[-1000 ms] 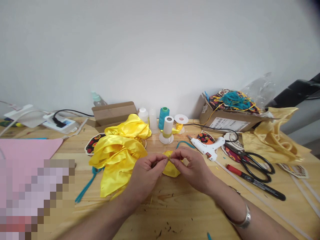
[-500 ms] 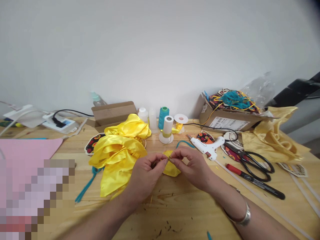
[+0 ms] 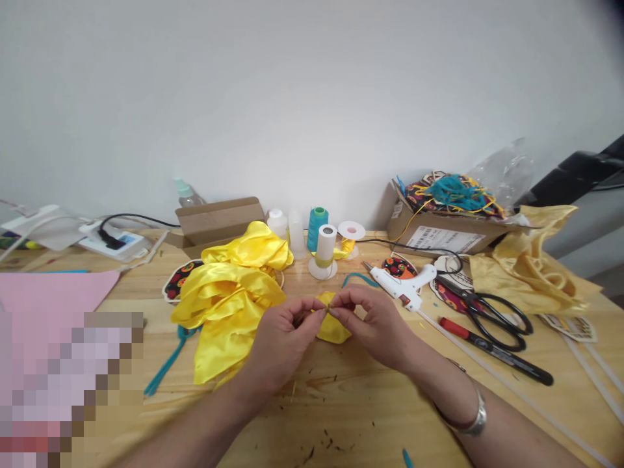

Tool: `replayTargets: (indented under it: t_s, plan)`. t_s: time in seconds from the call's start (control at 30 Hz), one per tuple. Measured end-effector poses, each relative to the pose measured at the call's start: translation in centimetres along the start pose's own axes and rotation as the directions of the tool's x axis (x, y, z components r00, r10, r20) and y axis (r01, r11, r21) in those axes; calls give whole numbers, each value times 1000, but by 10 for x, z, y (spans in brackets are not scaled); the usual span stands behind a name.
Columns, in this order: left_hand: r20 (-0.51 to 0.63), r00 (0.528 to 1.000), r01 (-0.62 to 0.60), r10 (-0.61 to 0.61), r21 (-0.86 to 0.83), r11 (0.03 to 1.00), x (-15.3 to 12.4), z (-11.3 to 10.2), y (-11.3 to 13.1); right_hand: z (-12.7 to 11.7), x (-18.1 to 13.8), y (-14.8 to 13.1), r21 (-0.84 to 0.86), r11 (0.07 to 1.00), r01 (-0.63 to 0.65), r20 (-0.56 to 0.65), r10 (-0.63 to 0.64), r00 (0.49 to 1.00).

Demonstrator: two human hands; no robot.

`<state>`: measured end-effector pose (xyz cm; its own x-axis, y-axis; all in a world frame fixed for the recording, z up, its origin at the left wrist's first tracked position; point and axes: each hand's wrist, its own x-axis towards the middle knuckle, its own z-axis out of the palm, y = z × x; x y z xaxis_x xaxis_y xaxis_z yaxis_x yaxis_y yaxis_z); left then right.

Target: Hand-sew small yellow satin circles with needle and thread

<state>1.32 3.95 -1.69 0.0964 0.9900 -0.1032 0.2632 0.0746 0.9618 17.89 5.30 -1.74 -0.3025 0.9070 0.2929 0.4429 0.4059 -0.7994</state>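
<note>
My left hand (image 3: pixel 280 338) and my right hand (image 3: pixel 373 322) meet over the middle of the wooden table (image 3: pixel 341 416). Both pinch the gathered top of a small yellow satin piece (image 3: pixel 332 328), fingertips almost touching. The piece bulges below the fingers and rests on the table. A metal bracelet (image 3: pixel 472 419) sits on my right wrist. Just left of my left hand lies a heap of bright yellow satin fabric (image 3: pixel 229 292).
A white glue gun (image 3: pixel 402 286), black scissors (image 3: pixel 492 312) and a red-capped black marker (image 3: pixel 494 351) lie to the right. Thread spools (image 3: pixel 324 250) and cardboard boxes (image 3: pixel 439 227) stand at the back. Pink paper (image 3: pixel 49 299) lies left, gold cloth (image 3: pixel 531 273) right.
</note>
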Motion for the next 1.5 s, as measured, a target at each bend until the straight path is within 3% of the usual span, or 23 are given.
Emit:
replayTargets:
  t_s: [0.6,0.77,0.97,1.5]
  plan:
    - [-85,996,-24,26,28,999,-3,4,-1,2,-1,-3,10,998,-62,-27,62,998]
    - [-60,996,-69,69,7,998,-4,6,-2,0,0,-6,37,996,-77,-47,78,996]
    - [5,1000,-10,11,-106,994,-4,2,3,-1,1,-6,35,995,-90,-42,92,995]
    - [-26,998,-60,61,14,998,-2,0,3,-1,2,-5,39,995,-97,-5,97,995]
